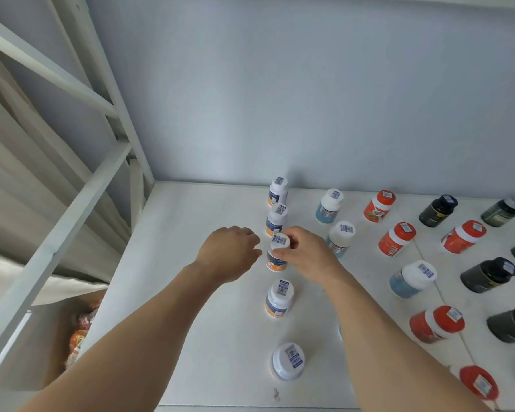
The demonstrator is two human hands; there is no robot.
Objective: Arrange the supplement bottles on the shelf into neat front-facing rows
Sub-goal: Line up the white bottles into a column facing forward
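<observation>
On the white shelf [208,322] several supplement bottles stand in columns running front to back. The leftmost column holds white-capped bottles with navy and orange labels. My right hand [305,252] is shut on the third bottle of that column [275,261], fingers around its cap and shoulder. My left hand [231,252] sits just left of the same bottle, fingers curled, its fingertips close to the bottle; whether they touch it I cannot tell. Behind stand two matching bottles [275,218], in front two more [280,298].
To the right run columns of blue-label bottles [341,237], red bottles [396,239] and dark bottles [488,275]. The shelf's white metal frame [72,209] rises at the left, a grey back wall behind. A cardboard box with orange packets [78,340] lies lower left.
</observation>
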